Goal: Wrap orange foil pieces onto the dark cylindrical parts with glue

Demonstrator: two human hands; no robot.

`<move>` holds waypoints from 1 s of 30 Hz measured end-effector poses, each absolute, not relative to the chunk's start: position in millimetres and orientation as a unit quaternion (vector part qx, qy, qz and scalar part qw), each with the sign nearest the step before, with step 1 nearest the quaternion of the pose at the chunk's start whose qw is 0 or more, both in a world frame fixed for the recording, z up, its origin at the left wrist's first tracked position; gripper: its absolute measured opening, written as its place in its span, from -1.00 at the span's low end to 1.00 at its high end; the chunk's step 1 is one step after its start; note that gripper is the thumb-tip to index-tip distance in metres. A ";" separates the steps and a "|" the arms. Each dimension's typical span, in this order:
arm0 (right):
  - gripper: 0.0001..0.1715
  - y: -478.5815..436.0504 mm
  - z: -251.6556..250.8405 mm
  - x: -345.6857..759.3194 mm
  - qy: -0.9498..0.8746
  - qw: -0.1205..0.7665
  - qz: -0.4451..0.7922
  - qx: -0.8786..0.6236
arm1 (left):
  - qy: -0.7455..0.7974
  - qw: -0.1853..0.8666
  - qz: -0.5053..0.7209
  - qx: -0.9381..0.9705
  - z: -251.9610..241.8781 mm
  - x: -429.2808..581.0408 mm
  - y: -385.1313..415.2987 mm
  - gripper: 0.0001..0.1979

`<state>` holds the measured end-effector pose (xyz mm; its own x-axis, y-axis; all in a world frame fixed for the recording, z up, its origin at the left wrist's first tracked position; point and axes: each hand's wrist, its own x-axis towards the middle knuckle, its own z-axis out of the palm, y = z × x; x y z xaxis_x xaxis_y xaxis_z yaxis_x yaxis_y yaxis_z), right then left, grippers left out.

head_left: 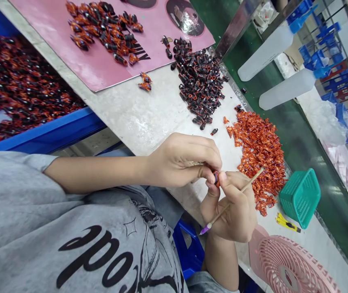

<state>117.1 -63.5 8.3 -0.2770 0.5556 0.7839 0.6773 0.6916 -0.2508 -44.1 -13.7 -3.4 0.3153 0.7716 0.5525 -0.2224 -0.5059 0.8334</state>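
Observation:
My left hand [186,158] is closed, pinching a small black-and-orange plastic piece [216,177] between thumb and fingers. Against it from the other side, my right hand [233,205] grips the same piece with thumb and forefinger. Fingers cover most of the piece. A thin wooden brush [227,206] with a purple tip also rests in my right hand, crossing the palm. Just beyond the hands lie a pile of small black tube-like parts [200,77] and a pile of orange parts [259,154].
Joined orange-and-black pieces lie on a pink sheet [113,73]; a blue bin [39,130] holds many more. Near the right end are a green basket [310,195], a yellow cutter [285,221] and a pink fan [293,264]. White bottles [265,53] stand beyond the table.

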 end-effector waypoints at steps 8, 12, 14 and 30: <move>-0.85 -60.1 5.2 115.6 -0.785 0.485 -0.039 -0.384 | 0.179 0.383 0.614 0.667 -10.6 -39.0 -17.4 -0.88; -0.79 -56.4 3.7 118.1 -0.776 0.490 -0.031 -0.395 | 0.190 0.387 0.589 0.683 -14.9 -40.4 -14.4 -0.94; -0.79 -54.7 3.8 119.5 -0.773 0.491 -0.032 -0.400 | 0.202 0.397 0.579 0.683 -16.1 -41.0 -13.0 -0.87; -0.51 -44.9 -3.9 133.9 -0.772 0.474 -0.050 -0.420 | 0.293 0.474 0.467 0.687 -9.1 -58.3 -1.7 -0.80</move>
